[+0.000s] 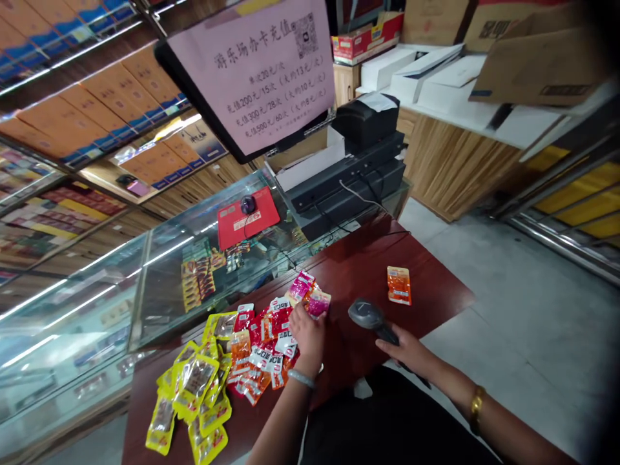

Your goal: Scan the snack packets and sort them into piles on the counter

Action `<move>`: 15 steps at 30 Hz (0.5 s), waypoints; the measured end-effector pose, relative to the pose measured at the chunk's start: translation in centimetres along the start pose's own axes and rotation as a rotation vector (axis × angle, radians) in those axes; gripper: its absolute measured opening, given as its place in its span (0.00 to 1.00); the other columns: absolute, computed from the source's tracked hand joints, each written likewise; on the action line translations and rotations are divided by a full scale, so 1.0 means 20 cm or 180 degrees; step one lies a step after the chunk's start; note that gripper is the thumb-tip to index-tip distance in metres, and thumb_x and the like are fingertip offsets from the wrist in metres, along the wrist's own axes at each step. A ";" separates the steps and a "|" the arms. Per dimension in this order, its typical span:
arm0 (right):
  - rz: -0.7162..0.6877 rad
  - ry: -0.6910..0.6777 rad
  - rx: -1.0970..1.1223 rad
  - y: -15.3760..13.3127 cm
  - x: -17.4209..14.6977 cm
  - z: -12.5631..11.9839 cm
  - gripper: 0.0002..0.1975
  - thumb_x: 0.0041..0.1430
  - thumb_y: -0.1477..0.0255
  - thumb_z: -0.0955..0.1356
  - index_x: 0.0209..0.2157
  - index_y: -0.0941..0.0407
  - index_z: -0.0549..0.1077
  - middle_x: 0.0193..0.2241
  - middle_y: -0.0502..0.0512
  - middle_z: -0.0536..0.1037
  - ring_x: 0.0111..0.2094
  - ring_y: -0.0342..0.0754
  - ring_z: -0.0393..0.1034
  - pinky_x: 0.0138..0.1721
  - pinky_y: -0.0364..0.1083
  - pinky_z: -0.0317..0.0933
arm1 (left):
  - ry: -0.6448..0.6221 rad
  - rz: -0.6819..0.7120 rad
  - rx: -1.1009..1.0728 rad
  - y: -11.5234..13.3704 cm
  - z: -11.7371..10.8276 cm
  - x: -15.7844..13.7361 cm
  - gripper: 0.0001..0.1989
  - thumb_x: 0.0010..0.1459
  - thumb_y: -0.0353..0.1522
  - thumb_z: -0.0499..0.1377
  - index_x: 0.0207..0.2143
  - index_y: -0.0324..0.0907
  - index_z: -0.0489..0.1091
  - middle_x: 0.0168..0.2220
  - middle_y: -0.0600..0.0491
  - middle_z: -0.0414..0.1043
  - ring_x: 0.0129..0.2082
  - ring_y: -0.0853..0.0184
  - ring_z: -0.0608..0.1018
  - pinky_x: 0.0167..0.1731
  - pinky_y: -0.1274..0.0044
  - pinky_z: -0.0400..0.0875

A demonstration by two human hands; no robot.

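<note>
My right hand (409, 352) is wrapped round the handle of a dark barcode scanner (367, 315), whose head points to the left above the dark red tabletop. My left hand (309, 332) rests at the right edge of a pile of small snack packets, its fingers slightly apart and touching them. Pink packets (302, 285) lie just beyond its fingertips. Red and white packets (278, 316) and orange packets (241, 347) are heaped to its left. Farther left is a heap of yellow packets (196, 381). A single orange packet (399, 285) lies apart, beyond the scanner.
A glass display counter (165, 271) adjoins the table (436, 278), with a red mouse pad (227, 226) and black mouse (248, 205) on it. Behind stand a monitor back with a pink sign (261, 84), a receipt printer (368, 119) and a cardboard box (533, 61).
</note>
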State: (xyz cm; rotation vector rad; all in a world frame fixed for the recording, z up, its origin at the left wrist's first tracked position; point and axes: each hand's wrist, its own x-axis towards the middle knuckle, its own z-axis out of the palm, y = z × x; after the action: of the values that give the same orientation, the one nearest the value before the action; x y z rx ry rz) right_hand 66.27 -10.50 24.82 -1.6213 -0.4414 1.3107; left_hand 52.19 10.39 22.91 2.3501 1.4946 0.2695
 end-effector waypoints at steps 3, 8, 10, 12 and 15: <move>-0.0002 0.0217 0.0107 0.04 -0.02 -0.03 0.33 0.51 0.50 0.70 0.53 0.55 0.67 0.17 0.42 0.65 0.16 0.40 0.57 0.18 0.41 0.52 | -0.0120 0.0533 0.0072 0.13 0.05 0.05 0.20 0.57 0.38 0.61 0.50 0.40 0.63 0.49 0.43 0.68 0.54 0.53 0.68 0.54 0.62 0.59; 0.0024 0.0549 0.0266 0.10 -0.09 -0.10 0.31 0.51 0.50 0.70 0.50 0.56 0.68 0.18 0.43 0.66 0.17 0.41 0.59 0.19 0.41 0.53 | -0.0973 0.0971 -0.0056 0.53 0.34 0.09 0.20 0.58 0.42 0.59 0.49 0.42 0.66 0.49 0.44 0.69 0.51 0.56 0.69 0.51 0.67 0.60; 0.0039 0.0697 0.0300 0.11 -0.14 -0.14 0.31 0.51 0.50 0.70 0.49 0.56 0.68 0.18 0.42 0.65 0.16 0.40 0.58 0.19 0.41 0.53 | -0.1147 0.0896 -0.0010 0.67 0.44 0.08 0.25 0.56 0.46 0.60 0.51 0.42 0.65 0.51 0.43 0.68 0.52 0.54 0.67 0.50 0.66 0.60; 0.0071 0.0867 0.0316 0.12 -0.18 -0.17 0.30 0.51 0.50 0.70 0.48 0.57 0.67 0.17 0.41 0.65 0.16 0.40 0.57 0.19 0.41 0.53 | -0.1216 0.0911 0.0018 0.78 0.50 0.06 0.30 0.54 0.49 0.61 0.53 0.42 0.64 0.54 0.41 0.65 0.54 0.52 0.65 0.52 0.65 0.58; 0.0161 0.1070 0.0341 0.12 -0.22 -0.22 0.28 0.51 0.51 0.69 0.45 0.57 0.68 0.16 0.41 0.64 0.15 0.40 0.57 0.19 0.42 0.53 | -0.1294 0.1050 0.0079 0.88 0.56 0.03 0.31 0.52 0.49 0.62 0.52 0.41 0.65 0.57 0.40 0.63 0.56 0.50 0.63 0.53 0.63 0.55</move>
State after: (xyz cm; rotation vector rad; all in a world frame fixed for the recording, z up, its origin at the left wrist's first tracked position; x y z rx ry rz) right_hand 68.01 -17.03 24.90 -1.7295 -0.1242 1.0514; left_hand 70.97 2.10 19.38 2.4736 0.9286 -0.1452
